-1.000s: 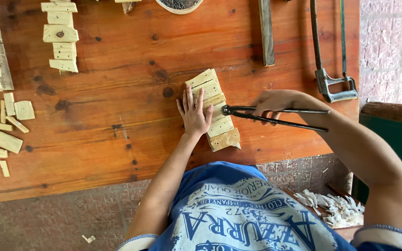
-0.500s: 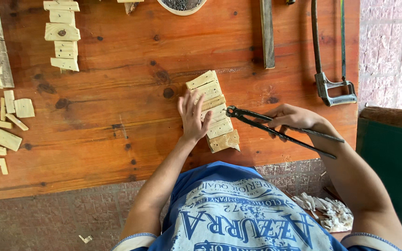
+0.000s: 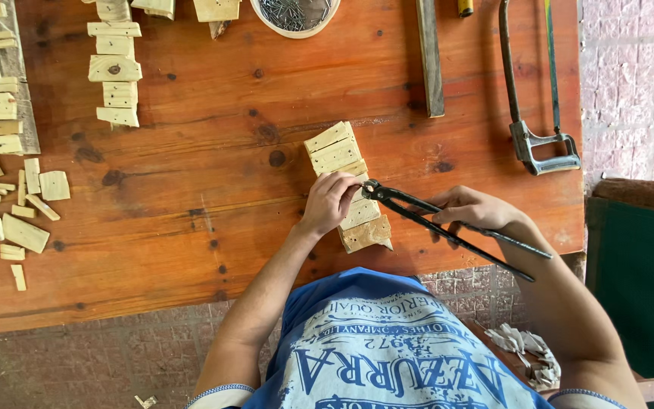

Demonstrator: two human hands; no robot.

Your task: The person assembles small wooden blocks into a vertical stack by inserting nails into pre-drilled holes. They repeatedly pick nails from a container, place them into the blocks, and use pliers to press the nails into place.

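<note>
A row of pale wooden blocks lies on the reddish wooden table, slanting toward me. My left hand rests on the middle of that row, fingers curled over a block. My right hand grips the long handles of black pincers. The pincer jaws sit at the row's right edge, right by my left fingertips. What the jaws bite on is too small to tell.
A stacked column of wood blocks and scattered offcuts lie at the left. A round dish of nails sits at the top, beside a metal bar and a hacksaw.
My left fingers have curled from flat to bent on the blocks. The pincers have tilted, handles swinging down to the right, jaws staying at the row.
</note>
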